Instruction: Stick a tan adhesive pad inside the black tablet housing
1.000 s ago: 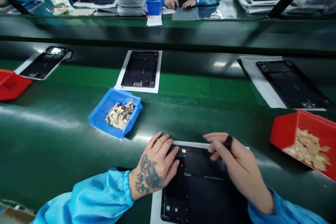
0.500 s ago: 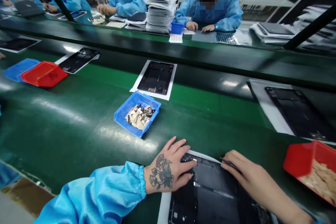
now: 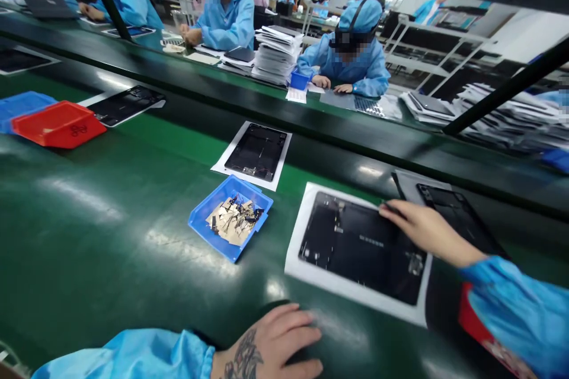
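Note:
A black tablet housing, its inner side up, lies on a sheet of white paper on the green surface. My right hand reaches over its far right edge, fingers closed on a thin dark tool that looks like tweezers; only part of the tool shows. Whether these fingers also grip the housing or the paper is hard to tell. My left hand is nearer to me, apart from the housing, fingers spread and holding nothing. A blue bin of small beige and black parts stands beyond it.
More tablet housings on paper lie beyond: one in the middle, one at the right, one at the left. A red bin is partly behind my right sleeve. Co-workers in blue sit across a raised ledge.
The housing and its paper have moved away from me, up the green surface, with my right hand at their far edge. My left hand has come off the housing. The view has tilted up.

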`<state>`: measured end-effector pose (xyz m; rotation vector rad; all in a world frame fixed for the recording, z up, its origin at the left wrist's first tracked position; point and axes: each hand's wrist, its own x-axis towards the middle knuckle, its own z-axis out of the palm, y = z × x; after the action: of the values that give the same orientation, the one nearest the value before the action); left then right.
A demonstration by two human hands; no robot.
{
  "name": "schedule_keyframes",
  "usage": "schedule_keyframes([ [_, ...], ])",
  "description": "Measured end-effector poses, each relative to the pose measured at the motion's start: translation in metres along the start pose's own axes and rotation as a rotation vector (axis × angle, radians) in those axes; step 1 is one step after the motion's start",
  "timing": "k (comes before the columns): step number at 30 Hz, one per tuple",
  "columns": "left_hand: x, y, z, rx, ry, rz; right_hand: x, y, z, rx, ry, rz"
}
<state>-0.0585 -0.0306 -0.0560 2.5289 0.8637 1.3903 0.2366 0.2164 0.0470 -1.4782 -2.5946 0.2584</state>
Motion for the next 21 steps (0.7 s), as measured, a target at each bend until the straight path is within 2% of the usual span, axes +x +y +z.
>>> schedule_keyframes([
  [3, -0.004, -0.007, 0.003, 0.003, -0.062, -0.041, 0.066, 0.017, -0.023, -0.062, 0.085, 0.076],
  [5, -0.004, -0.011, 0.004, -0.003, -0.147, -0.059, 0.102, 0.017, -0.032, -0.088, 0.187, 0.137],
  [7, -0.004, -0.013, 0.007, -0.001, -0.209, -0.061, 0.129, 0.004, -0.031, -0.105, 0.293, 0.222],
  [9, -0.006, -0.014, 0.012, -0.009, -0.202, -0.084, 0.15, -0.022, -0.018, -0.094, 0.314, 0.291],
  [10, -0.007, -0.015, 0.014, -0.024, -0.184, -0.1, 0.158, -0.039, -0.008, -0.073, 0.271, 0.3],
  [12, -0.009, -0.016, 0.016, -0.067, -0.175, -0.119, 0.172, -0.08, 0.019, -0.012, 0.089, 0.297],
  [14, -0.009, -0.016, 0.016, -0.088, -0.209, -0.105, 0.184, -0.123, 0.048, 0.046, -0.097, 0.303],
  [16, -0.008, -0.017, 0.015, -0.073, -0.256, -0.082, 0.195, -0.16, 0.074, 0.089, -0.222, 0.332],
  [18, -0.009, -0.017, 0.016, -0.053, -0.277, -0.095, 0.205, -0.186, 0.092, 0.11, -0.289, 0.384],
  [21, -0.01, -0.017, 0.019, -0.075, -0.282, -0.147, 0.218, -0.206, 0.107, 0.117, -0.314, 0.428],
])
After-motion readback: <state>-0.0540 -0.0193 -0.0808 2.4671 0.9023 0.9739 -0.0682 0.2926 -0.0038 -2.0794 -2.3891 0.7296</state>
